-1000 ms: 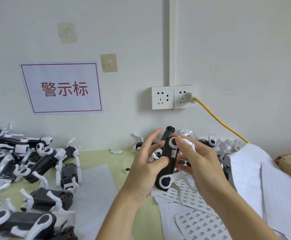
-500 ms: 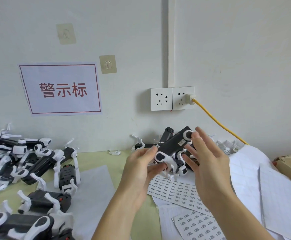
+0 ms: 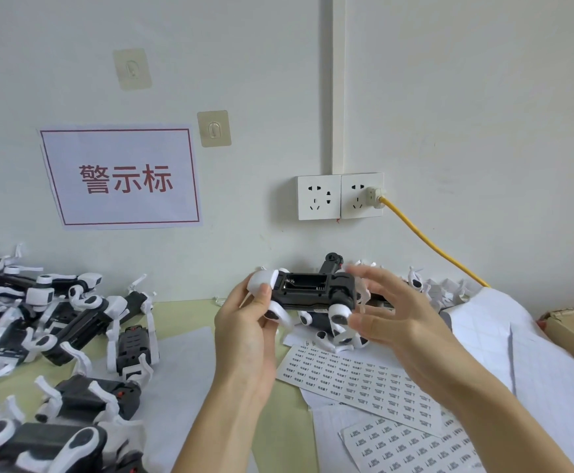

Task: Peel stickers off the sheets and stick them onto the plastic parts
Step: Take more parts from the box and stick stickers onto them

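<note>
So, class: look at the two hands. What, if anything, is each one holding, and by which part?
The left hand grips the black-and-white plastic part by its left end, thumb on the white piece. The right hand is open beside it, holding nothing.

This is a small assembly or packing station in a workshop. A pale green worktop (image 3: 190, 312) against a plain white wall carries a heap of identical black-and-white plastic parts (image 3: 56, 312) and several printed sticker sheets (image 3: 357, 377). A printed paper sign (image 3: 121, 177) in red characters is stuck above it, beside two wall sockets (image 3: 340, 197) with a yellow cable (image 3: 429, 244) plugged in.
</note>
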`<state>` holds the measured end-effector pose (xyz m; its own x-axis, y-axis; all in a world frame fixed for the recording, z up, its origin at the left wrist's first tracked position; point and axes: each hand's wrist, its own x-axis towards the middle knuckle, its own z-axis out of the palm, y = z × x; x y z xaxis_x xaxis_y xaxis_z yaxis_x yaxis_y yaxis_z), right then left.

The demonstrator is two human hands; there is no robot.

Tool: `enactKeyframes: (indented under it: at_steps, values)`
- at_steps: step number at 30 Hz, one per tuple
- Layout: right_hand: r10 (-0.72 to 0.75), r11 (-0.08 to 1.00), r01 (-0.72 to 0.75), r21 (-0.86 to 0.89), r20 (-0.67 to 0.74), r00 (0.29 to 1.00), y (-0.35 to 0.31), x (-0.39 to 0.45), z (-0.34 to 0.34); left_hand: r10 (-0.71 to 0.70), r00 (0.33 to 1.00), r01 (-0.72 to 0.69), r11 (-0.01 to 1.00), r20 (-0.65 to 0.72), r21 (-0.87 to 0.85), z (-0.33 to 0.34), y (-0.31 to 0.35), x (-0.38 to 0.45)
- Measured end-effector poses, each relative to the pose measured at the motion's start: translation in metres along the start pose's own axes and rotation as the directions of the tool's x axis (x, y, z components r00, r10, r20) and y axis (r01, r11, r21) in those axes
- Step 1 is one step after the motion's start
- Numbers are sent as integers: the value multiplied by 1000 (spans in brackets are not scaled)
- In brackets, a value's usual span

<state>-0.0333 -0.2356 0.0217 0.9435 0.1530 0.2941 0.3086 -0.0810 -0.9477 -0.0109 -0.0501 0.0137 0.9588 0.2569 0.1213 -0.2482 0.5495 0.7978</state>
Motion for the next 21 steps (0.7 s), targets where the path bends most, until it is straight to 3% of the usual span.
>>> enactKeyframes:
  at_steps: [7, 14, 18, 21]
  values:
    - [-19, 948, 4, -319, -44, 999, 4, -1, -7, 24, 999, -30, 987, 39, 159, 3, -5, 0]
    - [-17, 858, 75, -508, 119, 993, 10, -4, -9, 44, 996, -74, 872, 73, 485, 2, -17, -3]
    - [29, 871, -9, -490, 33, 999, 12, -3, -20, 58, 988, -131, 801, 141, 584, 9, -26, -9]
    - [158, 923, -169, -346, -58, 986, 16, -4, -47, 58, 981, -150, 830, 183, 538, 15, -31, -14]
